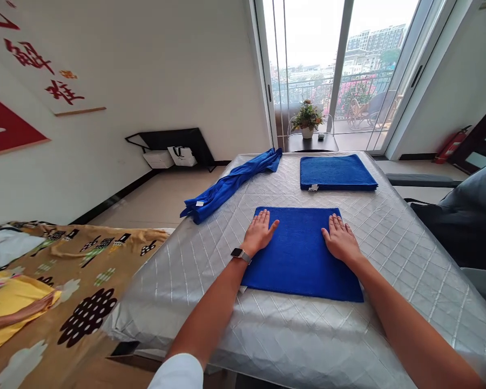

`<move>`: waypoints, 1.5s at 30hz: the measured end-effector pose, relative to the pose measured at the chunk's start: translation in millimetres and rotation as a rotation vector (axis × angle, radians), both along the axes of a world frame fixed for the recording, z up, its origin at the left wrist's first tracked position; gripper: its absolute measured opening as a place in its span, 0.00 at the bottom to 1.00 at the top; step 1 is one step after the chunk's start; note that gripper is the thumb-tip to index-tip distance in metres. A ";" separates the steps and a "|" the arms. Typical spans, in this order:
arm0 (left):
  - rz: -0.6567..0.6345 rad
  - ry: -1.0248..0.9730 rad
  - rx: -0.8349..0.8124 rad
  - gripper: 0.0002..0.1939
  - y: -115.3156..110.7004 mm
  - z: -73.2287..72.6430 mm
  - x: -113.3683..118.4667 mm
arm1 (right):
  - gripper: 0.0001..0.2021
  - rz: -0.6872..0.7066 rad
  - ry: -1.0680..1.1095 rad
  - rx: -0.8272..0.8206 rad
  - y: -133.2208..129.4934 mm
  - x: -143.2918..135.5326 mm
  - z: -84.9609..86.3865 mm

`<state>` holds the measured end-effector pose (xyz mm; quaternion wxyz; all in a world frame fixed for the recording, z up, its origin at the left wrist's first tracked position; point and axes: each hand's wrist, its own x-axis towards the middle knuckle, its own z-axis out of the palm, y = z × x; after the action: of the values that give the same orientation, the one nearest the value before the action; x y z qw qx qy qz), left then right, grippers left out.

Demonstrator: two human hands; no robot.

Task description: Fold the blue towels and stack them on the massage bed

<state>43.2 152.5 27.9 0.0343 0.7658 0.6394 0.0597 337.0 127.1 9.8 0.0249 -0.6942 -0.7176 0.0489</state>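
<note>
A blue towel [302,259] lies flat as a rectangle on the silver quilted table cover [202,270]. My left hand [259,233] rests palm down on its far left part, fingers stretched out, with a watch on the wrist. On the far right part, my right hand [340,237] is also flat with fingers extended. Beyond them sits a neat stack of folded blue towels [337,172] with a white label at its front edge. Several loose blue towels [235,183] lie bunched lengthwise along the table's left edge.
At the left, a person in yellow [16,308] lies on a bed with a patterned brown blanket [97,259]. A dark padded chair [470,216] stands close on the right. Past the table are a small stand with a potted plant [307,119] and sliding glass doors [342,65].
</note>
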 end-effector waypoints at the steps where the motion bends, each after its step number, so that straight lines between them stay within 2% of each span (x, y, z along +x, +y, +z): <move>1: 0.057 0.000 -0.004 0.42 2.8 -0.5 -11.2 | 0.36 -0.001 -0.010 -0.002 0.3 0.3 -0.4; 3: 0.109 0.005 -0.020 0.43 6.5 -1.9 -25.9 | 0.36 -0.002 -0.030 -0.009 0.7 0.7 -1.0; 5: 0.107 0.018 -0.027 0.43 7.9 -2.9 -31.6 | 0.36 0.001 -0.044 -0.020 0.7 1.1 -1.1; 11: 0.086 0.032 0.010 0.43 7.2 -3.2 -29.5 | 0.35 -0.015 -0.058 -0.071 5.7 2.6 8.2; 16: 0.093 0.008 0.010 0.43 7.1 -3.6 -29.9 | 0.35 -0.018 -0.059 -0.059 25.0 0.8 19.2; 20: 0.087 0.000 0.008 0.43 6.9 -3.6 -31.3 | 0.35 -0.031 -0.018 -0.005 37.0 -0.3 11.6; 25: 0.093 0.002 -0.009 0.43 8.3 -6.3 -32.3 | 0.35 -0.043 0.033 0.007 40.0 1.3 0.3; 30: 0.059 0.020 -0.007 0.39 8.0 -7.4 -35.1 | 0.35 -0.053 0.069 0.012 40.7 -0.1 1.4; 34: 0.044 0.060 0.099 0.35 3.2 2.3 -29.7 | 0.35 -0.061 0.093 0.030 40.4 -2.8 3.7; 36: -0.003 0.044 0.211 0.33 -0.9 8.7 -16.3 | 0.35 -0.062 0.105 0.036 39.9 -4.4 4.7; 38: -0.099 0.003 0.258 0.30 -4.5 12.8 8.1 | 0.35 -0.061 0.117 0.040 39.5 -5.7 5.4; 42: -0.412 -0.005 0.216 0.30 -2.9 9.0 83.2 | 0.34 -0.057 0.124 0.053 39.0 -5.4 5.3; 45: -0.500 -0.005 0.203 0.30 9.2 -1.3 136.2 | 0.33 -0.034 0.103 0.051 38.4 -3.0 3.9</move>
<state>179.4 161.8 26.6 -0.0275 0.8994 0.4208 0.1153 333.9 165.6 13.7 0.0803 -0.7020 -0.7046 0.0657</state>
